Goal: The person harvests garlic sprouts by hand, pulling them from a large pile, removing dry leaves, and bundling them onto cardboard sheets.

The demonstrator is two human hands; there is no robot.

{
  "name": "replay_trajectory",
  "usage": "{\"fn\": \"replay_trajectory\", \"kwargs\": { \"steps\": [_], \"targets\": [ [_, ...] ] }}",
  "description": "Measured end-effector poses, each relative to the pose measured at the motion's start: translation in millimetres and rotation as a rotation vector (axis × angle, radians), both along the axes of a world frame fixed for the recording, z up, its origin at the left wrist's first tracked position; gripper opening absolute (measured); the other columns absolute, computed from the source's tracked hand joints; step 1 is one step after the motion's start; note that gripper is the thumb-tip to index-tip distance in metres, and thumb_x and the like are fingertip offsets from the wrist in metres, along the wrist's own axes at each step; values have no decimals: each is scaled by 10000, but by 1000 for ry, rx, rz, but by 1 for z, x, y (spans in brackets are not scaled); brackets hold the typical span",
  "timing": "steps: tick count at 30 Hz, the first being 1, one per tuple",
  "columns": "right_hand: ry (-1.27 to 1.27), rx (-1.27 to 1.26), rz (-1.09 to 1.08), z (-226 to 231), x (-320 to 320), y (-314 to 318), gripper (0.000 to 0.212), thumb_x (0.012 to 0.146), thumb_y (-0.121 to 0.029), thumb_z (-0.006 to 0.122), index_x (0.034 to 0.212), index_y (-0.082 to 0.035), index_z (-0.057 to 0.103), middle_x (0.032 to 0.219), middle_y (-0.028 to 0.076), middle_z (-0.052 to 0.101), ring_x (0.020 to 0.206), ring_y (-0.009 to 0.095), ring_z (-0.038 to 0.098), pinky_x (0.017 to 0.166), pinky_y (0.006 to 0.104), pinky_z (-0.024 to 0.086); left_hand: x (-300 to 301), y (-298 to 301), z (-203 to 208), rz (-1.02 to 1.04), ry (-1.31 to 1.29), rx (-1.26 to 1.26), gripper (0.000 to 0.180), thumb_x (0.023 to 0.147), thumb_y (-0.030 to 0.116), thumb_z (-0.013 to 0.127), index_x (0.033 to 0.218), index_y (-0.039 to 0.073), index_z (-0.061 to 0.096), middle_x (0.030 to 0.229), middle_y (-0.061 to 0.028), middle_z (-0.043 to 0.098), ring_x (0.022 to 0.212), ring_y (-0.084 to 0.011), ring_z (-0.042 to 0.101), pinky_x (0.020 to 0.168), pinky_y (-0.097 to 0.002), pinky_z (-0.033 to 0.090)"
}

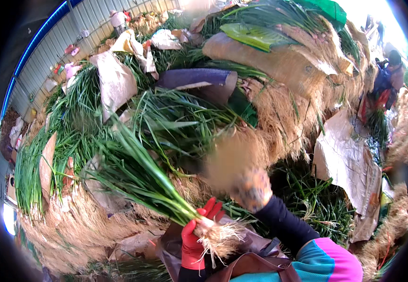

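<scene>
1. One bundle of green onions (178, 207) was in the left hand (192, 242), low in the view and before the person's body. The hand, in a red glove, was closed around the pale stems, just beside the roots.

2. This grip was probably chosen because the stems were firmest and narrowest there; it left the long leaves free toward the upper left, and the roots free toward the lower right.

3. The right hand (236, 175) was near the piled onions, beyond the bundle. It was too blurred, so one could not tell whether it was wide, narrow or holding something (only the patterned cuff (255, 191) and the dark sleeve (284, 222) were clear).

4. The piled onions (72, 235) lay with many roots facing outward, perhaps to keep the stems in the same direction. The blue-violet sheet (192, 78) and the tan sack (265, 63) lay on top, possibly as covers or dividers.

5. The leaves looked smooth, glossy and strap-like; the roots were dry, straw-coloured and hairy. At the right, the pale sheet (347, 155) hung wrinkled, and the brown apron (260, 264) seemed of supple, leather-like material.
</scene>
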State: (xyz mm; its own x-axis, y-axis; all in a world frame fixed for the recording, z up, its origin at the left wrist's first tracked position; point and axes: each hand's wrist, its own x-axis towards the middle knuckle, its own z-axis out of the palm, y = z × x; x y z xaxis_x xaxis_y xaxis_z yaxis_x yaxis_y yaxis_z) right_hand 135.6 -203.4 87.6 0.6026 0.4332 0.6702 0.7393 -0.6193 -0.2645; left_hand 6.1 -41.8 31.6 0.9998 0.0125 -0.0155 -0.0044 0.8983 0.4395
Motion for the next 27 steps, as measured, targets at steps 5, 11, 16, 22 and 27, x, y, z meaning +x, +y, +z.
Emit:
{"fn": "replay_trajectory", "kwargs": {
  "steps": [5, 11, 16, 22, 27],
  "targets": [
    [541, -36, 300, -73, -60, -22, 235, 767, -305, 630, 935, -142, 652, 783, 78, 589, 747, 280, 581, 655, 387, 473, 4, -5, -44, -176, 40, -70, 425, 833, 228, 544, 1195, 9, 504, 1422, -232, 272, 1286, -398, 305, 1070, -502, 224],
    [1236, 360, 343, -98, -8, 24, 438, 834, -387, 603, 1030, 4, 627, 967, 158, 652, 895, 256, 632, 787, 348, 481, 4, -2, -51, -184, 267, -60, 417, 843, 191, 556, 1203, -7, 484, 1140, -225, 540, 1090, -353, 511, 971, -474, 376],
    [1580, 1150, 328, -132, -6, 47, 254, 881, -260, 591, 922, -15, 644, 697, 16, 597, 583, 93, 512, 528, 232, 410, 5, -11, -53, -87, 47, 0, 281, 835, 277, 557, 1041, 86, 566, 1063, -89, 518, 1021, -255, 483, 996, -453, 323],
    [1725, 995, 830, -112, -15, 69, 339, 894, -340, 558, 1015, -33, 635, 876, 33, 647, 786, 98, 566, 716, 239, 460, -11, -19, -41, -101, 29, -134, 329, 811, 300, 582, 1058, 83, 567, 1094, -114, 539, 1108, -322, 477, 1072, -523, 213],
    [739, -672, 342, -97, 27, 50, 307, 813, -288, 623, 985, -35, 635, 835, 68, 664, 817, 219, 638, 712, 320, 506, -27, -14, -8, 109, -151, -33, 271, 801, 328, 610, 974, 132, 538, 930, -53, 494, 783, -223, 485, 842, -449, 388]
  ]
}}
